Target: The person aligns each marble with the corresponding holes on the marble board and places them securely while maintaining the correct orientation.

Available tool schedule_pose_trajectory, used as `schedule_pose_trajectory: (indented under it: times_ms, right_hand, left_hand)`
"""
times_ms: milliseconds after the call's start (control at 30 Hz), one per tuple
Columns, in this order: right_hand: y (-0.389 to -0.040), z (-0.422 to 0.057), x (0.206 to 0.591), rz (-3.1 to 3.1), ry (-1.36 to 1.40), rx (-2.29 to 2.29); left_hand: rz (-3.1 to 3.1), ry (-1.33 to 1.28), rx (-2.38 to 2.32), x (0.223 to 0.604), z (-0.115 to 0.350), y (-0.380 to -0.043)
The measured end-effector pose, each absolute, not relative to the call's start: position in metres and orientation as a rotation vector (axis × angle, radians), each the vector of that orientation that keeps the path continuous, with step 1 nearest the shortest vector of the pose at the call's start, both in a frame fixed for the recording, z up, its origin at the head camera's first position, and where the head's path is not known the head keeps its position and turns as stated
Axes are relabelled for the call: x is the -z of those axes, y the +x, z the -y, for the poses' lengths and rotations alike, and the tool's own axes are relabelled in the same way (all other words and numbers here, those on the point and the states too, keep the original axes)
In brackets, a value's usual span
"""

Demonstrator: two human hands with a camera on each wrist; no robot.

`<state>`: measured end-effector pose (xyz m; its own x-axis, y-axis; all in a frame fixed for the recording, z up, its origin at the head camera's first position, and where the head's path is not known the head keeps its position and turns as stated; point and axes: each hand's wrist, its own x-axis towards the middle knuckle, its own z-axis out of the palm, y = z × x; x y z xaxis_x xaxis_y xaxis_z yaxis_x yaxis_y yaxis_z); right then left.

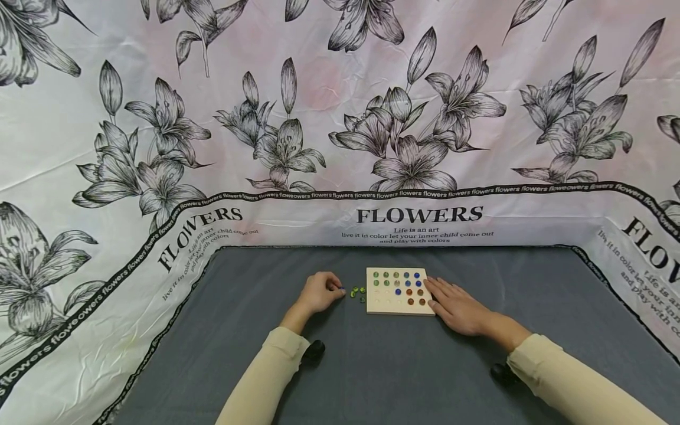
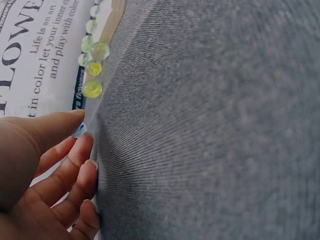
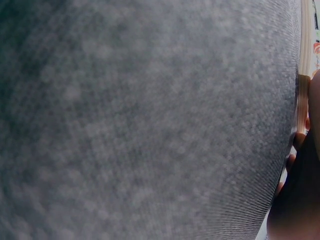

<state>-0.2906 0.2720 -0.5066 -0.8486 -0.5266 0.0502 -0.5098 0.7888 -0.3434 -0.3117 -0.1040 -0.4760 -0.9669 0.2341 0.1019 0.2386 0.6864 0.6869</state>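
Left of the board, my left hand point(image 1: 319, 292) pinches a small clear marble with blue inside point(image 2: 80, 130) between thumb and index finger; its other fingers curl loosely. My right hand point(image 1: 454, 304) lies flat with fingers extended at the right edge of a pale wooden board point(image 1: 382, 308). Green, clear, blue and reddish-brown marbles sit in rows of hollows on that board. A few hollows at its front left hold no marble. Between my left hand and the board lie several loose yellow-green marbles point(image 1: 355, 291). In the right wrist view, the hand and the board's side show only at the right border.
A dark grey cloth point(image 1: 350, 366) covers the table under the board. Behind and at the sides hangs a white sheet point(image 1: 297, 221) printed with lilies and lettering. Dark rounded objects point(image 1: 313, 352) sit beneath both wrists.
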Motion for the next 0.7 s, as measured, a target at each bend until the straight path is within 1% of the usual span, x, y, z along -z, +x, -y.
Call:
schedule_pose_trajectory:
  times_ms: [467,700]
  right_hand:
    - [-0.283,-0.27,0.501,-2.954,-0.919,0.591]
    - [-0.288,-0.272,0.505,-2.937,-0.856,0.562]
  left_hand:
    - [2.854,-0.448,1.206,0.472,0.109,-0.303]
    - [2.857,-0.434,1.226,0.47,0.111,-0.301]
